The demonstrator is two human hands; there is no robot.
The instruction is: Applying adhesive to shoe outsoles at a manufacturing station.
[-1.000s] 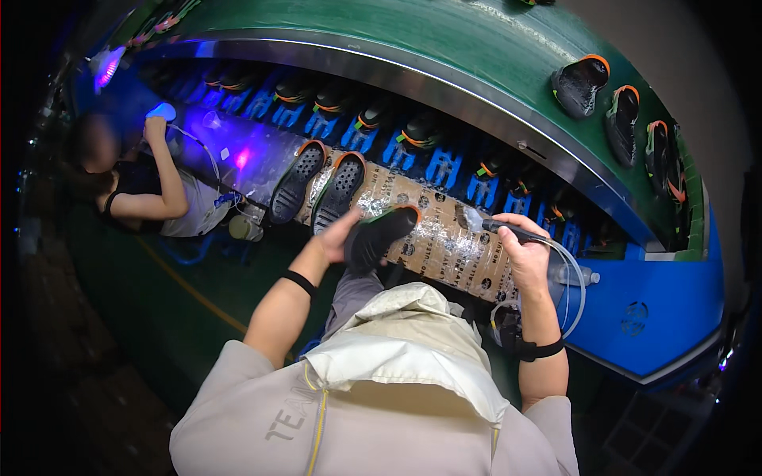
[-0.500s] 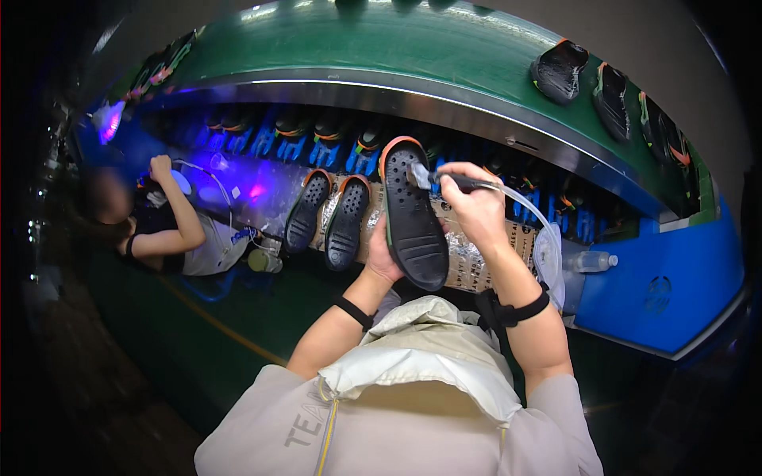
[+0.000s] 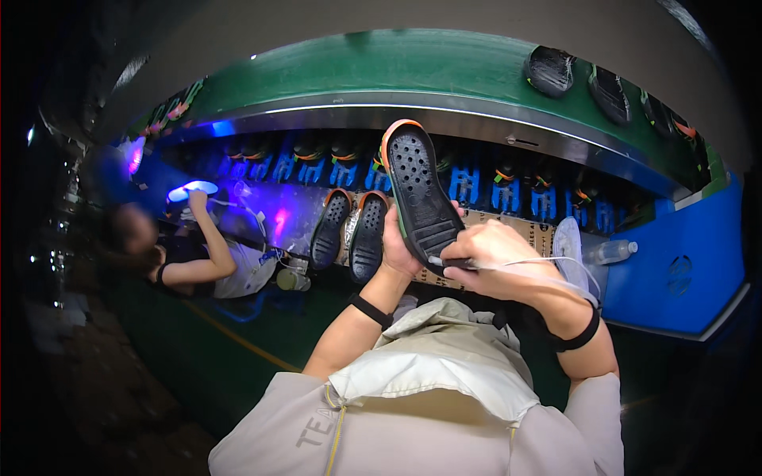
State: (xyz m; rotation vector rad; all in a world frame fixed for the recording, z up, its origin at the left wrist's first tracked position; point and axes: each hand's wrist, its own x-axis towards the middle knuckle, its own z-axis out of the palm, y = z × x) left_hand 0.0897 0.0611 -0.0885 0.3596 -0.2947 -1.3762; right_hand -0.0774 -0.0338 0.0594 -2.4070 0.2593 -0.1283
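My left hand is closed around the lower left side of a black shoe sole with an orange-and-green rim. Its inner face, holed in the upper part and ribbed lower down, is turned up toward me. My right hand grips a dark-handled brush with a thin clear tube running back from it over the wrist. The pale brush tip meets the sole near its lower end; the fingers partly hide this spot. Two similar soles lie side by side, left of my left hand.
Cardboard lies on the work surface beneath my hands. Beyond, shoes on blue supports line a shelf under a green conveyor belt carrying dark shoes. A clear bottle is at right. A co-worker sits at left under purple light.
My right hand has moved the brush from the sole's holed upper part down to its lower end, its wrist turning. The left hand still holds the sole. The co-worker's raised hand has shifted.
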